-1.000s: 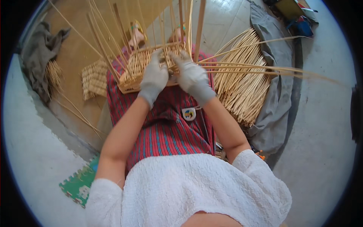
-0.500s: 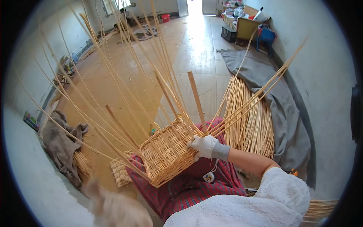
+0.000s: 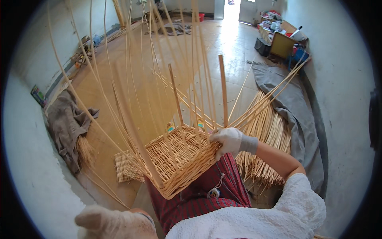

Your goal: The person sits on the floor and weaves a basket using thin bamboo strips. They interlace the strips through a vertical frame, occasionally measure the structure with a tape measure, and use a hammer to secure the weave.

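Note:
A half-woven rectangular wicker basket (image 3: 179,153) rests over my lap, open side up. Wooden corner stakes (image 3: 223,91) and long thin rods (image 3: 85,105) stand up from its sides; some are smeared by motion. My right hand (image 3: 227,140), in a whitish glove, is closed round the far right part of the rim, beside a stake and a bunch of rods (image 3: 274,93) sticking out to the right. My left hand (image 3: 113,224), gloved too, is at the lower left, apart from the basket; its fingers are mostly out of sight. A small tape measure (image 3: 214,192) hangs by a cord on my red striped apron (image 3: 191,211).
To the right lies a bundle of peeled rods (image 3: 266,139), partly under a grey cloth (image 3: 296,123). A brown cloth (image 3: 67,127) covers more rods at the left wall. A woven piece (image 3: 126,165) lies left of the basket. A box (image 3: 283,44) and blue stool (image 3: 299,55) stand far right.
The basket has turned slightly, and its rods have swung more upright. My right hand keeps its hold on the rim. My left hand was smeared by motion and is now clearer, still lower left.

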The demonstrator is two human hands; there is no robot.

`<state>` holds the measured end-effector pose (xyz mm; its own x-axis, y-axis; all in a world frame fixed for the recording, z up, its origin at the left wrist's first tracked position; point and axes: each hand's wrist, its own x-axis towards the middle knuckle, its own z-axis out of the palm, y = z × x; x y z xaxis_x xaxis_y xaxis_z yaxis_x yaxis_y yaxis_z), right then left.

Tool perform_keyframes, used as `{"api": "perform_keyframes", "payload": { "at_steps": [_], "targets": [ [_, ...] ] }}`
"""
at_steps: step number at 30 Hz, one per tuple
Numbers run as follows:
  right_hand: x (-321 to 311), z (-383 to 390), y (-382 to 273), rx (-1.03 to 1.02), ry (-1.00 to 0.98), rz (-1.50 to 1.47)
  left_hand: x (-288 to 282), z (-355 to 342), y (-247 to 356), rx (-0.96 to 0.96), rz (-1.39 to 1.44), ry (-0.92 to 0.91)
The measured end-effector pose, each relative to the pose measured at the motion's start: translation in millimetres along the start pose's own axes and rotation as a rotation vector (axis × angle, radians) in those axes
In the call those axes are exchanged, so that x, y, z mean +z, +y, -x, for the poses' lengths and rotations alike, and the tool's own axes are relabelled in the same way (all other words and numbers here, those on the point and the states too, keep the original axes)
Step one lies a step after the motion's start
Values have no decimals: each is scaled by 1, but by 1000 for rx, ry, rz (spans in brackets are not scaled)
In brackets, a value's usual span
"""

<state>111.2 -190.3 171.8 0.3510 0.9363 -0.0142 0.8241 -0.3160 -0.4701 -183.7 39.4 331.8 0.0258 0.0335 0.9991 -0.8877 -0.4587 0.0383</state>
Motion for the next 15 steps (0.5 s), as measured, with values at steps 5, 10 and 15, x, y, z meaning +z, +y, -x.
{"api": "perform_keyframes", "payload": {
  "at_steps": [5, 10, 15],
  "targets": [
    [4, -16, 3, -82, -67, -100, -50, 45, -14, -145, -275, 53],
    [15, -8, 21, -186, 55, -169, -129, 186, -54, -830, -788, 225],
    [8, 19, -37, 93, 605, -731, -103, 190, -28, -1275, -413, 347]
  ]
}}
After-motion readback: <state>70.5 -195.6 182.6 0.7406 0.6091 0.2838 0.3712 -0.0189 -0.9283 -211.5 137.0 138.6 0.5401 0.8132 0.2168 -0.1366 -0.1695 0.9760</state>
